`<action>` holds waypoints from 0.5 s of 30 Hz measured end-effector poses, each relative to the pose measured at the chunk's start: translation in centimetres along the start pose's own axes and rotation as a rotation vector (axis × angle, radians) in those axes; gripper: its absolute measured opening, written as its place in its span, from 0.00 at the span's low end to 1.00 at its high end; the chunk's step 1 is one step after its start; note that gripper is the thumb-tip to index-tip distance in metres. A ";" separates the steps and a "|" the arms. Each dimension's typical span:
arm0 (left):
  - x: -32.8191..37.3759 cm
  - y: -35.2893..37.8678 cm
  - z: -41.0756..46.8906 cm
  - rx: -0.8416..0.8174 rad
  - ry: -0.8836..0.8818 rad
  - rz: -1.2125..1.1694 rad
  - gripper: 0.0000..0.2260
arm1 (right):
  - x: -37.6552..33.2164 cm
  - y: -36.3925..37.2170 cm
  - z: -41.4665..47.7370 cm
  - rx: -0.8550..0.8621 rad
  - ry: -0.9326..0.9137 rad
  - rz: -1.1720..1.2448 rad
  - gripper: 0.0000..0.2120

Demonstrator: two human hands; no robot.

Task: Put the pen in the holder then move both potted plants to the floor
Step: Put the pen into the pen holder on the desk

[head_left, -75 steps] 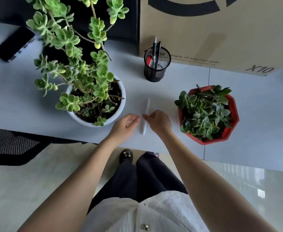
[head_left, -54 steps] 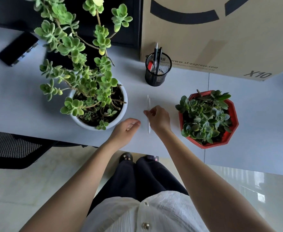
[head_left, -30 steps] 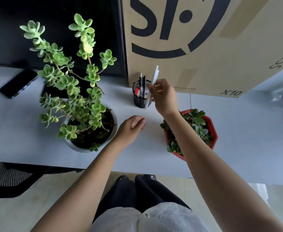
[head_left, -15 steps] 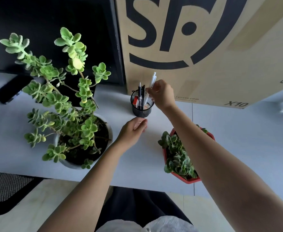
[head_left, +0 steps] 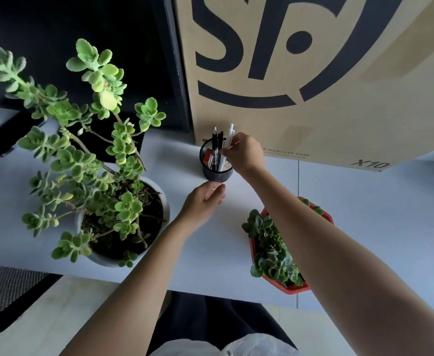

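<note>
Upright in black mesh holder [head_left: 217, 170]: slim white pen [head_left: 230, 140], pinched by right hand [head_left: 245, 154]; left hand [head_left: 203, 204] loosely curled, empty, on table [head_left: 198, 253].

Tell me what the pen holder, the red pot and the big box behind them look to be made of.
Pen holder: black wire mesh, likely metal; the open weave shows. Red pot: smooth glossy red with crisp angular facets, probably plastic, possibly glazed ceramic. Big box: matte brown cardboard with black printed lettering.
</note>
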State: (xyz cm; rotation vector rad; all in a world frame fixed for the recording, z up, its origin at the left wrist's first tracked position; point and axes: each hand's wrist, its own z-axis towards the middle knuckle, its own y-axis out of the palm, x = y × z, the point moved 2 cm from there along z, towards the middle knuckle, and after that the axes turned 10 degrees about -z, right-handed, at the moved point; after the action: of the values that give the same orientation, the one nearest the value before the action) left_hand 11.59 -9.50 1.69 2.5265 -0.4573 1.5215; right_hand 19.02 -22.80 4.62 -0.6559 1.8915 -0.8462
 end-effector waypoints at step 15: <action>0.2 0.0 0.2 0.007 -0.025 0.023 0.08 | 0.0 -0.3 0.2 -0.008 0.042 0.077 0.10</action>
State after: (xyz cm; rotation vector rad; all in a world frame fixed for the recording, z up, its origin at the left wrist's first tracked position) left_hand 11.86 -9.63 1.74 2.5565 -0.4876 1.5042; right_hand 19.23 -23.03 4.76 -0.5703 1.9465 -0.8091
